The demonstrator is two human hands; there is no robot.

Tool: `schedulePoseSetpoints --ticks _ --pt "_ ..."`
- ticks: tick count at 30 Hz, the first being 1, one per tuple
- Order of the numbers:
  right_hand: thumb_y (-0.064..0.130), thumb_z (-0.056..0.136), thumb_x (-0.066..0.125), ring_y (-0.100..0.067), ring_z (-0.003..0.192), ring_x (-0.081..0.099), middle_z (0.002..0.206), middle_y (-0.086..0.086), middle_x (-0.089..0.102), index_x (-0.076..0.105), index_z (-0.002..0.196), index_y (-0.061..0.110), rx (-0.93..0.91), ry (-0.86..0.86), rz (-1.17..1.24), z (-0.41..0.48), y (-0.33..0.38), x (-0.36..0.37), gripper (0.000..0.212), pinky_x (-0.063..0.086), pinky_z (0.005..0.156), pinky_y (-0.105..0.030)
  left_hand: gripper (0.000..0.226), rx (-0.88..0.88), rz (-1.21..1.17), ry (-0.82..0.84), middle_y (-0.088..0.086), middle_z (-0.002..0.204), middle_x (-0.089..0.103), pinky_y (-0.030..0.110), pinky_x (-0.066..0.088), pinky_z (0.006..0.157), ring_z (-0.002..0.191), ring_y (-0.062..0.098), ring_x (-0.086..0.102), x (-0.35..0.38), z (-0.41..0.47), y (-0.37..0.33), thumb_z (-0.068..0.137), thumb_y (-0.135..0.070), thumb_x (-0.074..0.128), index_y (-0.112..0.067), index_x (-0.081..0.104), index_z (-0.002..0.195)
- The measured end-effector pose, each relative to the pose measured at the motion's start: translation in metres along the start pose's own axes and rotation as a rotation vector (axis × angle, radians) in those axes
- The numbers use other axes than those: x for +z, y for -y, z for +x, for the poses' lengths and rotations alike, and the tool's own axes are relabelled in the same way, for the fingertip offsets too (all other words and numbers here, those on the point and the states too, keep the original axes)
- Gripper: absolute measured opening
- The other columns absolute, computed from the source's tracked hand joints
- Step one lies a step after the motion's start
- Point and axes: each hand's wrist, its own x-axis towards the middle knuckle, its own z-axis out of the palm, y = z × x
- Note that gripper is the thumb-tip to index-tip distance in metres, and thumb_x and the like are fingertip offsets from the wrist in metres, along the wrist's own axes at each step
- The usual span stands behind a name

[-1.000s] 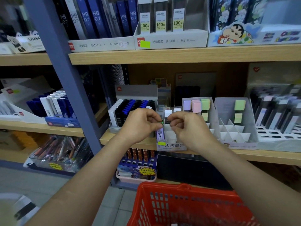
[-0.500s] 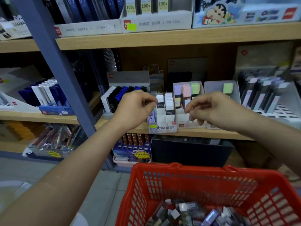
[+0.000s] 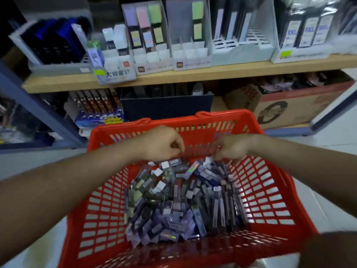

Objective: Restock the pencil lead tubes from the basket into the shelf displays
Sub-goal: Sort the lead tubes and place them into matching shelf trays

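Observation:
A red plastic basket [image 3: 96, 209] sits right below me, holding a heap of several pencil lead tubes [image 3: 183, 202] in purple, grey and black. My left hand [image 3: 164, 144] hovers over the far end of the heap, fingers curled together with nothing visible in them. My right hand [image 3: 229, 148] reaches down beside it, its blurred fingertips touching the tubes at the heap's far edge. Above, on the wooden shelf [image 3: 193, 77], stands the white lead display box [image 3: 116, 73] with a green sticker, partly filled with tubes.
Further display boxes line the shelf: blue-black tubes [image 3: 56, 47] at left, pastel tubes [image 3: 146, 35] and half-empty white dividers [image 3: 189, 53] at right. Under the shelf sit a dark bin [image 3: 166, 107] and a cardboard box [image 3: 289, 111]. A blue upright [image 3: 38, 113] stands left.
Both hands left the display box on the shelf and dropped into the basket. My view tilted down, so the basket and its tubes now fill the lower frame.

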Motion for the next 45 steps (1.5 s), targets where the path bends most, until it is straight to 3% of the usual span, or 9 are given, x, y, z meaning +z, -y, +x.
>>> schedulePoseSetpoints --ticks 2,8,13,21,25,34,36,39,45 --pt "0.022 0.096 0.059 -0.028 0.103 0.063 0.119 -0.009 0.064 0.053 0.136 0.016 -0.040 -0.036 -0.047 0.017 -0.013 0.020 0.041 0.054 0.089 -0.037 0.024 -0.067 0.034 0.129 -0.002 0.112 0.069 0.023 0.046 0.081 0.101 0.015 0.062 0.044 0.012 0.003 0.094 -0.022 0.057 -0.017 0.069 0.114" --pt "0.038 0.094 0.062 -0.029 0.101 0.063 0.121 -0.014 0.063 0.002 0.156 0.009 0.083 -0.014 -0.089 0.064 -0.022 0.079 0.090 0.051 0.078 -0.038 0.081 -0.322 0.102 0.279 0.017 0.146 0.035 0.049 0.038 0.103 0.131 0.038 0.037 0.143 0.015 0.019 0.085 -0.064 0.056 -0.027 0.024 0.150" --pt "0.054 0.079 0.072 -0.041 0.135 0.037 0.151 -0.020 0.035 0.004 0.154 0.012 0.148 -0.113 -0.241 0.096 -0.043 0.109 0.110 0.034 0.107 -0.047 0.095 -0.431 0.004 0.344 0.014 0.160 0.001 0.053 0.038 0.106 0.140 0.045 0.023 0.173 0.012 0.014 0.082 -0.065 0.061 -0.032 0.006 0.153" --pt "0.032 0.094 0.061 -0.034 0.109 0.057 0.116 -0.019 0.061 0.055 0.113 0.003 -0.071 -0.223 -0.184 0.099 -0.028 0.117 0.035 0.043 0.073 -0.035 0.086 -0.464 -0.015 0.226 0.014 0.142 0.035 0.048 0.046 0.097 0.126 0.036 0.043 0.186 0.018 0.010 0.082 -0.045 0.071 -0.016 0.022 0.146" --pt "0.034 0.096 0.059 -0.033 0.086 0.059 0.102 -0.019 0.062 0.053 0.118 -0.003 -0.126 -0.165 -0.109 0.097 -0.028 0.119 0.044 0.041 0.065 -0.037 0.066 -0.476 -0.215 0.156 0.013 0.103 0.060 0.043 0.055 0.070 0.090 0.029 0.062 0.192 0.029 0.008 0.081 -0.021 0.073 -0.013 0.033 0.133" --pt "0.025 0.104 0.046 -0.016 0.056 0.038 0.063 -0.002 0.037 0.037 0.070 0.017 -0.117 -0.225 0.355 0.092 -0.019 0.102 0.036 0.032 0.056 -0.029 0.045 -0.477 -0.494 -0.140 0.005 0.128 0.058 0.033 0.047 0.072 0.096 0.028 0.062 0.190 0.035 0.011 0.096 -0.012 0.055 -0.022 0.039 0.137" --pt "0.024 0.103 0.048 -0.015 0.054 0.034 0.061 0.000 0.034 0.033 0.067 0.018 -0.150 -0.301 0.449 0.092 -0.017 0.099 0.040 0.028 0.052 -0.028 0.046 -0.520 -0.688 -0.210 0.003 0.109 0.059 0.035 0.043 0.061 0.076 0.029 0.060 0.181 0.042 0.007 0.098 -0.009 0.050 -0.024 0.036 0.138" --pt "0.021 0.103 0.047 -0.016 0.052 0.032 0.059 -0.001 0.033 0.033 0.066 0.016 -0.171 -0.364 0.613 0.088 -0.011 0.095 0.040 0.027 0.052 -0.031 0.042 -0.579 -1.024 -0.225 0.003 0.080 0.053 0.026 0.038 0.050 0.054 0.017 0.046 0.169 0.054 -0.004 0.093 -0.014 0.061 -0.018 0.043 0.130" --pt "0.017 0.100 0.053 -0.012 0.047 0.047 0.055 -0.001 0.046 0.050 0.069 0.014 -0.112 -0.430 1.204 0.074 0.007 0.076 0.031 0.040 0.047 -0.025 0.054 -0.550 -1.215 -0.114 0.003 0.097 0.060 0.021 0.040 0.045 0.065 0.011 0.053 0.149 0.043 -0.026 0.082 -0.044 0.071 -0.016 0.048 0.122"
